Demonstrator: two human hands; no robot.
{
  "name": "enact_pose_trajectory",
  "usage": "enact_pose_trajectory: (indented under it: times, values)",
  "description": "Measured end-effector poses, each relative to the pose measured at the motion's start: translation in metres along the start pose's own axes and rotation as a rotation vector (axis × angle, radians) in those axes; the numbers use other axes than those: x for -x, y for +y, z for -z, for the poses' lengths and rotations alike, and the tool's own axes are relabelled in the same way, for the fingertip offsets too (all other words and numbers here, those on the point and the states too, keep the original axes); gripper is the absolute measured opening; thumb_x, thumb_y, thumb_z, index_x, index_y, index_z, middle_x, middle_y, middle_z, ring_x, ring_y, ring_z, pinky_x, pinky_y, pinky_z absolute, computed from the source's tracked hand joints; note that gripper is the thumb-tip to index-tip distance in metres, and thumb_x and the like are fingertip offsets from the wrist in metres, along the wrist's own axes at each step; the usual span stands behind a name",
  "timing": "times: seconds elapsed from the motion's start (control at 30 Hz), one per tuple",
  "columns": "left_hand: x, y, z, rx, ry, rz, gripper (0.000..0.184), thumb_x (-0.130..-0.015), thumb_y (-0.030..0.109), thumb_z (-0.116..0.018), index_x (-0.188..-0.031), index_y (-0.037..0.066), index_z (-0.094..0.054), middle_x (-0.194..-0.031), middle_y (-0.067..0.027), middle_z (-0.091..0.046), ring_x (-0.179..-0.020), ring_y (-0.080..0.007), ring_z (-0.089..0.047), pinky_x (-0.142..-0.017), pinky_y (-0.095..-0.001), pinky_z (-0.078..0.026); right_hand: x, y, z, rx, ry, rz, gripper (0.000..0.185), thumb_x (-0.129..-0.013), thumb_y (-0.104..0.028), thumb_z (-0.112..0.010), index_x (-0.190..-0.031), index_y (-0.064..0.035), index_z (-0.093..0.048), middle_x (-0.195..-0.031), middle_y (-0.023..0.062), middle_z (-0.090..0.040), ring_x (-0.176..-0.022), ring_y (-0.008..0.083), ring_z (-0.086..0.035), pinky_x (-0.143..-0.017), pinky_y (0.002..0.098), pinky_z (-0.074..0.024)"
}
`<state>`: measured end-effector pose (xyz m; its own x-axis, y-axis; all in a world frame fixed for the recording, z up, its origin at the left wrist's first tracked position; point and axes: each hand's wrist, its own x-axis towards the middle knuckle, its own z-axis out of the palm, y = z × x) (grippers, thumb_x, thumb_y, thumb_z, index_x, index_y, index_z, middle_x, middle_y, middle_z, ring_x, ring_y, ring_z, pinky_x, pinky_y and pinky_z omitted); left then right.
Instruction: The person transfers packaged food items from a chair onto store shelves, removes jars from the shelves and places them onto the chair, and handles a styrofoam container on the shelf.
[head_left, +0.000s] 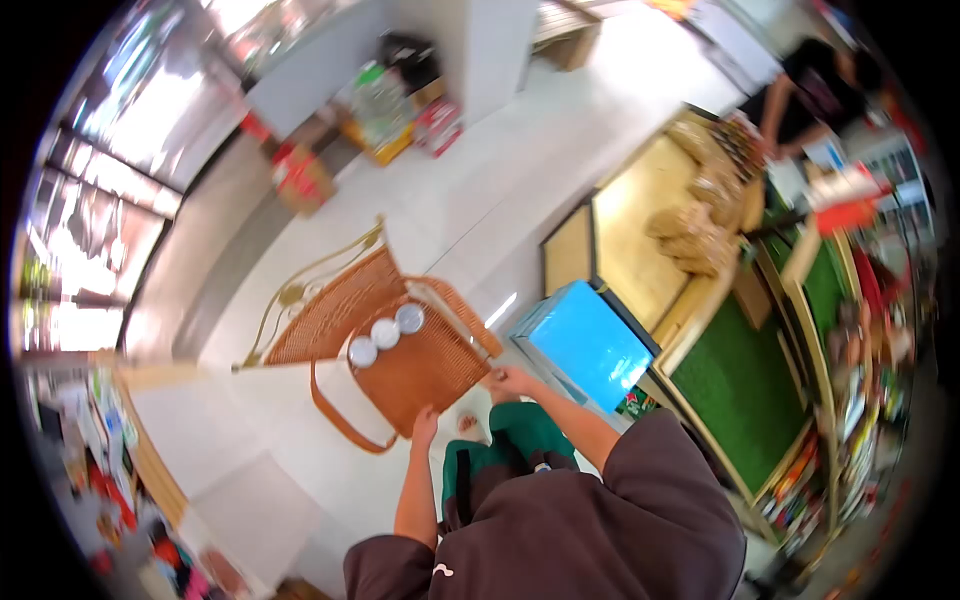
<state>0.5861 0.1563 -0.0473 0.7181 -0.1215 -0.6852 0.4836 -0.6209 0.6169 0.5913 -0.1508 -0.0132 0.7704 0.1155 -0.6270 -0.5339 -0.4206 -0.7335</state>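
Note:
A brown wicker armchair with a scrolled golden metal back stands in front of me. My left hand is closed on the front edge of its seat, near the left corner. At the front right corner, my right hand grips the seat edge beside the armrest. Three round whitish containers or lids sit in a row at the back of the seat: a left one, a middle one and a right one. My fingertips are partly hidden at the seat edge.
A blue box stands at my right, against a wooden display stand with bagged goods. Another person is behind it. A white table is at my left. Boxes and a large bottle stand by the pillar.

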Motion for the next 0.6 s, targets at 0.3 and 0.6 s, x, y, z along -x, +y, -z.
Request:
enact_pose_trajectory:
  times: [0.3,0.6]
  values:
    - [0.073,-0.093,0.022,-0.134,-0.083,-0.044,0.048,-0.080,0.022,-0.056,-0.119,-0.007,-0.053,-0.119,-0.0236,-0.056,-0.112,-0.0314,-0.053,-0.095,-0.0386,-0.040,0.238,0.166,-0.083,-0.639,0.732,-0.429,0.038,-0.081,-0.029,-0.061,-0.108,-0.0040,-0.057,-0.083,0.0095,-0.065,-0.061,0.0193,-0.061,-0.049,0.0323,-0.0498]
    - [0.107,-0.077,0.018,-0.114,-0.082,0.265,0.045,-0.079,0.034,-0.056,-0.117,0.012,-0.049,-0.100,-0.0076,-0.051,-0.088,-0.0244,-0.046,-0.077,-0.0485,-0.043,0.423,0.244,-0.198,-0.932,0.876,-1.008,0.031,-0.078,-0.023,-0.059,-0.099,-0.0003,-0.060,-0.085,0.0156,-0.064,-0.064,0.0293,-0.064,-0.053,0.0413,-0.0535]
